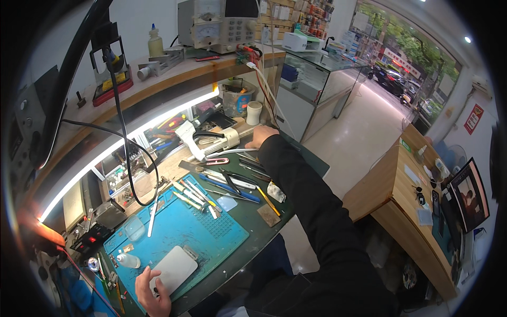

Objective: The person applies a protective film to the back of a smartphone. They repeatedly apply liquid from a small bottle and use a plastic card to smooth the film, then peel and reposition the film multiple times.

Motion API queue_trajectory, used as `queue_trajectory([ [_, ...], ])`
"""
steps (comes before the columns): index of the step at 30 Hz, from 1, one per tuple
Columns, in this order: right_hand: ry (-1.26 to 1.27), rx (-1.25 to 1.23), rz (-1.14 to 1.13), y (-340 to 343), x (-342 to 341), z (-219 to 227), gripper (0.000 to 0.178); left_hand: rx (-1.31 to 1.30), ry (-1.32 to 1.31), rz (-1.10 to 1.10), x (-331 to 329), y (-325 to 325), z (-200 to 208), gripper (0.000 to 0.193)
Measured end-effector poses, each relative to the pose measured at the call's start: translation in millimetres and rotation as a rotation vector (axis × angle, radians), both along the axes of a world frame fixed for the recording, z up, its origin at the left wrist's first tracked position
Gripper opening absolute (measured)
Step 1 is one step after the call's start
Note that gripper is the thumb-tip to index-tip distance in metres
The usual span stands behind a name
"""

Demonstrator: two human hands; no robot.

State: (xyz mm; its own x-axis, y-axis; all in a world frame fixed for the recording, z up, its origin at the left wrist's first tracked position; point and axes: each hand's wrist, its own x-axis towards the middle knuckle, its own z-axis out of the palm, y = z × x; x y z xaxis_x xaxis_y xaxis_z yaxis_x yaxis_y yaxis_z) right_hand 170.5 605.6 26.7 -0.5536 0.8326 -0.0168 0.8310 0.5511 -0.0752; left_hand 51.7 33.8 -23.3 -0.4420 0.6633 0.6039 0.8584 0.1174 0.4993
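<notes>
Nearby silver slab (178, 268): white bottle (128, 260), clear tray (134, 229); beyond, looped cable (141, 204).

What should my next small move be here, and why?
I'd probably bring your right hand over toward the pale flat slab on the blue mat. It is stretched to the far side of the bench, while your left hand is at the slab's edge. I can't tell whether the right hand holds anything.
</notes>
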Motion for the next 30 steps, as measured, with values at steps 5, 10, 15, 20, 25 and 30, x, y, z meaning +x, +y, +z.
queue_trajectory([
  [5,0.018,-0.159,-0.029,13,0,-4,0.063,-0.001,-0.005,-0.006,1,4,-2,0.055],
  [10,0.051,-0.188,0.079,16,-3,-14,0.072,-0.018,-0.039,0.015,3,2,-2,0.054],
  [15,0.132,-0.225,0.122,57,14,-32,0.064,-0.229,0.013,-0.075,7,19,14,0.062],
  [20,0.332,-0.115,-0.014,75,44,-20,0.044,-0.355,0.099,-0.028,18,25,24,0.087],
  [25,0.91,-0.28,0.023,36,63,-1,0.029,-0.428,0.058,-0.127,2,26,27,0.087],
  [30,1.082,-0.63,0.18,-42,76,25,0.021,-0.489,0.039,-0.225,-4,18,42,0.083],
])
